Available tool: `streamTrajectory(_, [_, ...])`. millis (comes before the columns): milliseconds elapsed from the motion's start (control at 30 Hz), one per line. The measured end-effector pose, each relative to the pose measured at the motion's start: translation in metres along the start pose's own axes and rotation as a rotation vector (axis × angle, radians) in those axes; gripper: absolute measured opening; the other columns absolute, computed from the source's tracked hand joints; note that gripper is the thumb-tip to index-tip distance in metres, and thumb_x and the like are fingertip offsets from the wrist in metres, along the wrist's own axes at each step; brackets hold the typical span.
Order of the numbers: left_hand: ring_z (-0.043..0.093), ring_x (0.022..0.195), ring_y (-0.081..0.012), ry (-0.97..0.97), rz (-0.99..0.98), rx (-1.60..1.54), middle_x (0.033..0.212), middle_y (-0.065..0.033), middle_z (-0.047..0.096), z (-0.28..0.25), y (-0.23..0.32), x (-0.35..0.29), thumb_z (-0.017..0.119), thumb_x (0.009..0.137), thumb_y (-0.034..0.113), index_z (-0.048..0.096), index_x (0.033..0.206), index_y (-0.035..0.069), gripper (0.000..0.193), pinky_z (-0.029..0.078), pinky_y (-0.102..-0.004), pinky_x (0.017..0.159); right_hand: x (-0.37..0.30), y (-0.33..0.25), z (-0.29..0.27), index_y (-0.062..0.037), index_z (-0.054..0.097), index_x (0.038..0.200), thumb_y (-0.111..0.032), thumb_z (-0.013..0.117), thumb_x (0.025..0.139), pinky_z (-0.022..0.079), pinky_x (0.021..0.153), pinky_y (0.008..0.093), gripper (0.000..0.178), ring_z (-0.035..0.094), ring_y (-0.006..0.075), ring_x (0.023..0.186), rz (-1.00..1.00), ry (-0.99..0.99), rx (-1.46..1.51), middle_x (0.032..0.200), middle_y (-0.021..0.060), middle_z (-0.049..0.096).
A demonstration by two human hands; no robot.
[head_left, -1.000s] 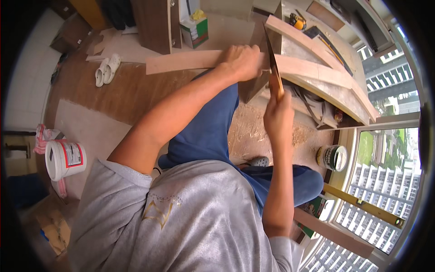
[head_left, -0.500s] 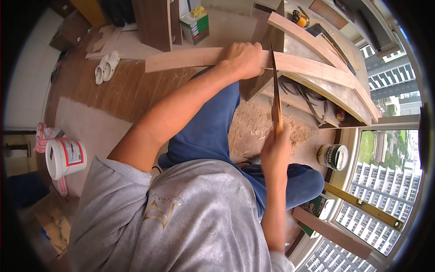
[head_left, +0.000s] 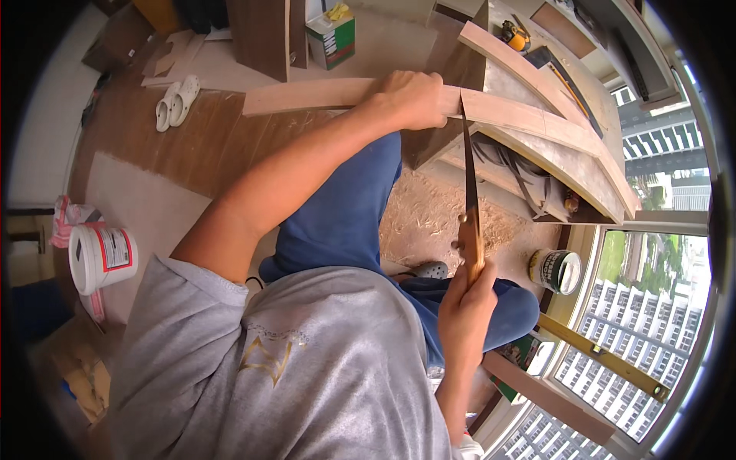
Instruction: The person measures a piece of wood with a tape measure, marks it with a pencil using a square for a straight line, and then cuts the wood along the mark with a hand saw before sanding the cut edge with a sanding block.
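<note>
A pale curved wooden board (head_left: pixel 529 115) lies across the corner of a workbench, its left end reaching out over the floor. My left hand (head_left: pixel 414 100) is closed over the board where it overhangs. In my right hand (head_left: pixel 469 307) is the wooden handle of a handsaw (head_left: pixel 472 238), seen almost edge-on. The blade runs away from me, and its tip crosses the board's near edge just right of my left hand. How deep the cut goes, I cannot tell. A second curved board (head_left: pixel 529 77) rests farther back on the bench.
Wood shavings (head_left: pixel 429 218) cover the floor below the bench. A yellow-and-black tool (head_left: pixel 515 36) sits at the back. Nearby stand a paint can (head_left: pixel 553 271), a yellow spirit level (head_left: pixel 606 356) by the window, a white bucket (head_left: pixel 103 259) and pale clogs (head_left: pixel 178 103).
My right hand has drawn the saw back toward me, so more of its handle shows and only the blade's tip end stays on the board. The left hand keeps its grip.
</note>
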State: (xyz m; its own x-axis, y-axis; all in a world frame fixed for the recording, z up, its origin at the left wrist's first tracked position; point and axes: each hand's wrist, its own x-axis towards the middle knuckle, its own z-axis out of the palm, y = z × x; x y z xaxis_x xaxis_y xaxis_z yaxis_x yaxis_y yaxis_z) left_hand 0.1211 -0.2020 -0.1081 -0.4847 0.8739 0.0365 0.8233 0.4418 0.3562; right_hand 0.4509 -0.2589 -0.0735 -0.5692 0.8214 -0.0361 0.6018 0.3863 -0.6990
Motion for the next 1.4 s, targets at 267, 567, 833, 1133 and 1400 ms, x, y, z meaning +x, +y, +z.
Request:
streamTrajectory(267, [0.073,0.102,-0.0428,-0.066,0.016,0.066,0.104,-0.0276,0.074,-0.005,0.004,0.008,0.080,0.077,0.036,0.067,0.111,-0.004,0.054,0.057,-0.0493,0.091,0.139,-0.051,0.038,0.0052,0.050,0.106,-0.024,0.050,0.105,0.051,0.080,0.0629,0.030,0.065,0.0572,0.091,-0.176,0.009,-0.212,0.091,0.0388,0.067])
streamTrajectory(567, [0.070,0.113,-0.0408,-0.196,-0.003,0.016,0.114,-0.0284,0.073,-0.009,0.023,0.035,0.082,0.076,0.034,0.066,0.117,-0.004,0.058,0.056,-0.0485,0.096,0.165,-0.025,0.004,-0.0003,0.051,0.133,-0.023,0.050,0.106,0.051,0.079,0.0584,0.035,0.064,0.0573,0.098,-0.178,-0.065,-0.002,0.102,0.0364,0.068])
streamTrajectory(833, [0.071,0.111,-0.0407,-0.194,0.087,0.146,0.116,-0.0279,0.073,0.001,0.040,0.056,0.078,0.079,0.024,0.069,0.113,-0.006,0.046,0.057,-0.0480,0.095,0.165,-0.008,0.003,-0.0037,0.045,0.141,-0.016,0.049,0.107,0.049,0.069,0.0617,0.037,0.066,0.0539,0.086,-0.403,0.152,-0.131,0.094,0.0344,0.069])
streamTrajectory(1133, [0.073,0.104,-0.0414,-0.191,0.061,0.167,0.109,-0.0292,0.073,0.007,0.034,0.056,0.065,0.081,0.012,0.059,0.121,-0.010,0.046,0.058,-0.0466,0.089,0.042,0.009,-0.047,-0.0081,0.045,0.146,-0.012,0.051,0.105,0.052,0.072,0.0585,0.041,0.067,0.0521,0.089,-0.205,0.052,-0.109,0.104,0.0312,0.070])
streamTrajectory(1400, [0.072,0.107,-0.0424,-0.186,0.091,0.206,0.111,-0.0296,0.073,0.007,0.040,0.057,0.068,0.087,0.021,0.059,0.121,-0.008,0.045,0.057,-0.0487,0.092,0.180,-0.008,0.024,-0.0084,0.043,0.122,-0.021,0.051,0.106,0.049,0.068,0.0637,0.022,0.064,0.0564,0.085,-0.308,0.102,-0.241,0.084,0.0346,0.068])
